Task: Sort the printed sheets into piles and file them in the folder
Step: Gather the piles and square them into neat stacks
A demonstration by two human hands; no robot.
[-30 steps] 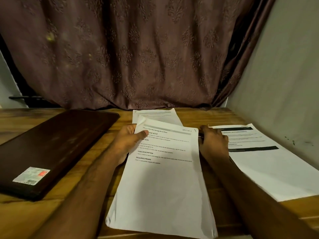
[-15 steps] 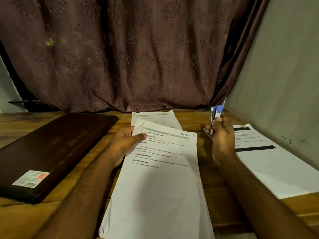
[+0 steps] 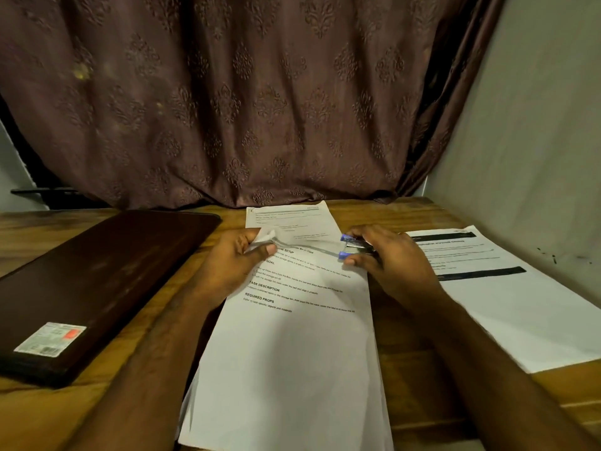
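A stack of printed sheets (image 3: 292, 359) lies in the middle of the wooden table (image 3: 419, 379). My left hand (image 3: 232, 262) pinches the stack's top left corner, which is bent up. My right hand (image 3: 393, 262) grips a small stapler with blue tips (image 3: 353, 247), held sideways over the stack's top right part with its jaws pointing left. A second printed sheet (image 3: 292, 222) lies behind the stack. A third pile with black bars (image 3: 507, 294) lies at the right. The dark brown folder (image 3: 97, 281) lies closed at the left.
A brown patterned curtain (image 3: 247, 102) hangs behind the table. A grey wall (image 3: 536, 141) stands close on the right. The folder carries a white label with a red mark (image 3: 50, 339) near its front corner.
My right hand picked the stapler up from the table, raised it, then brought it down and left over the stack's top. My left hand bent the stack's corner upward.
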